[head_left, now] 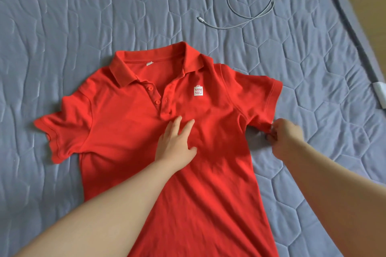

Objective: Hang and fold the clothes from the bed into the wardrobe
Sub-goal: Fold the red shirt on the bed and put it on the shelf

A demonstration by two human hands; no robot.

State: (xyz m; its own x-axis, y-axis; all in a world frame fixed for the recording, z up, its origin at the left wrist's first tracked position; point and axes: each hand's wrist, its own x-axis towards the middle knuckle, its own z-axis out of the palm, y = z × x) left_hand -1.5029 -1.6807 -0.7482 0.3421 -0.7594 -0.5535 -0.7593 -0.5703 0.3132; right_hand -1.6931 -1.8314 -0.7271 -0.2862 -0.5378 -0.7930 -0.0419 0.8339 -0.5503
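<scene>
Two bare forearms are reaching in from the bottom of the frame over a red polo shirt [125,131]. The shirt is lying face up on the bed [62,16], its lower body running off the bottom edge and its collar [156,62] pointing toward the top.

The left hand [175,142] is lying flat at the centre of the frame, fingers straight and slightly spread, pressing the chest just below the button placket. The right hand [286,137], right of centre, is pinching the lower edge of the right-side sleeve [261,98], its fingers curling round the cuff hem. The other sleeve [62,131] is lying spread out at centre left, with nothing touching it.

Above the hands, a white logo patch [198,90] is showing on the chest, and the collar is lying open with the buttons undone. Farther off, at the upper right, a white cable [250,2] is lying looped on the quilted cover, well apart from the shirt.

The person seems to be laying the shirt out for folding, which is an early step, and no wardrobe is showing. The next move is probably calling for the right hand to carry the sleeve inward across the chest while the left hand is anchoring the cloth, so the fold line is running straight and the creases near the armpit are not getting trapped.
</scene>
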